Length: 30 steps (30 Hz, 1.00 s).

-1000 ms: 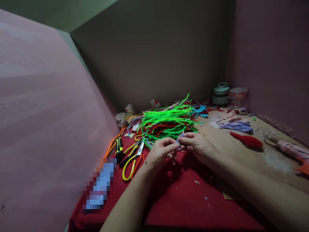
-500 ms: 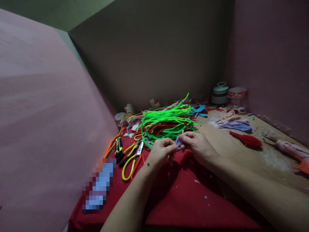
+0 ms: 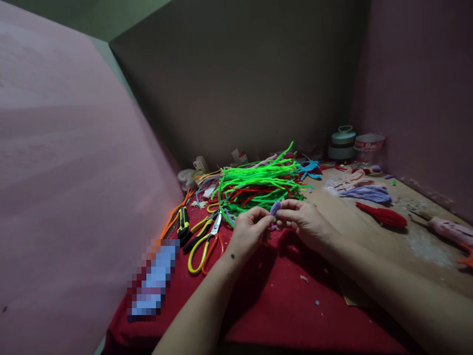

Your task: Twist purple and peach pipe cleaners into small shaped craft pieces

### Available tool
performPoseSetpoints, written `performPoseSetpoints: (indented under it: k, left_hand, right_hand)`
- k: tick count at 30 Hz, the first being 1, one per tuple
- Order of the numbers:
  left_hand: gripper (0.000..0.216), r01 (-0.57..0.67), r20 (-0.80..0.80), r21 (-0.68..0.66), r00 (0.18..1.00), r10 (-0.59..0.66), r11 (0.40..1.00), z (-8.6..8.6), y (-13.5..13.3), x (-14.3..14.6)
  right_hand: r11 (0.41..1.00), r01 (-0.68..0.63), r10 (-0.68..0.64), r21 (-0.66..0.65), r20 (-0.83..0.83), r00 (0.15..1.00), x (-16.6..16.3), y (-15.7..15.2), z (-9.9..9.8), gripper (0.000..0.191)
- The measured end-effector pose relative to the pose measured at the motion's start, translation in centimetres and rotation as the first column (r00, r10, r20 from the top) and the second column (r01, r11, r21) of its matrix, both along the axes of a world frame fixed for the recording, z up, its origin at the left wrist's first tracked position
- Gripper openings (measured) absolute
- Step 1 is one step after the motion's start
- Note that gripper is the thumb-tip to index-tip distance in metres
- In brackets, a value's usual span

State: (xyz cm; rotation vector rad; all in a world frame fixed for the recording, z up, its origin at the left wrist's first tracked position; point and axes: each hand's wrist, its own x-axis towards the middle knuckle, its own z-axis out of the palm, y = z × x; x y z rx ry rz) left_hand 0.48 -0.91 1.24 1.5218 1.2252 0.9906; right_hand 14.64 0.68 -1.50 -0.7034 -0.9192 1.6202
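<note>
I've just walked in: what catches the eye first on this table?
A tangle of neon green fuzzy stems glows at the middle back of the table. Just in front of it, the left hand and right hand pinch a small purple piece between their fingertips, above the red cloth. Yellow-handled scissors lie to their left.

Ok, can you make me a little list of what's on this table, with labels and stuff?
left hand: pinches the purple fuzzy piece
right hand: pinches the same piece from the other side
behind hands: green fuzzy sticks in a pile, red ones mixed in
left of hands: yellow-handled scissors, yellow-black knife
under hands: red cloth
right side: purple sticks, red fuzzy shape
back corner: lidded jar, white tub
</note>
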Motion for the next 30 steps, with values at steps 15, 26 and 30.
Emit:
performPoseSetpoints:
  k: [15, 26, 30]
  left_hand:
    - [0.025, 0.076, 0.084, -0.162, 0.994, -0.063, 0.984, 0.4, -0.2, 0.2]
    - [0.025, 0.132, 0.103, -0.180, 0.988, -0.115, 0.975, 0.9, 0.1, -1.0]
    - [0.023, 0.237, 0.165, -0.213, 0.965, -0.204, 0.948, 1.2, 0.0, -1.4]
  right_hand:
    - [0.999, 0.019, -0.019, 0.037, -0.002, 1.000, -0.3, -0.1, -0.3, 0.020]
    - [0.978, -0.204, 0.207, 0.041, -0.061, 0.977, 0.8, 0.6, 0.0, 0.024]
    - [0.977, -0.197, 0.201, 0.087, -0.047, 0.978, 0.9, 0.6, 0.0, 0.028]
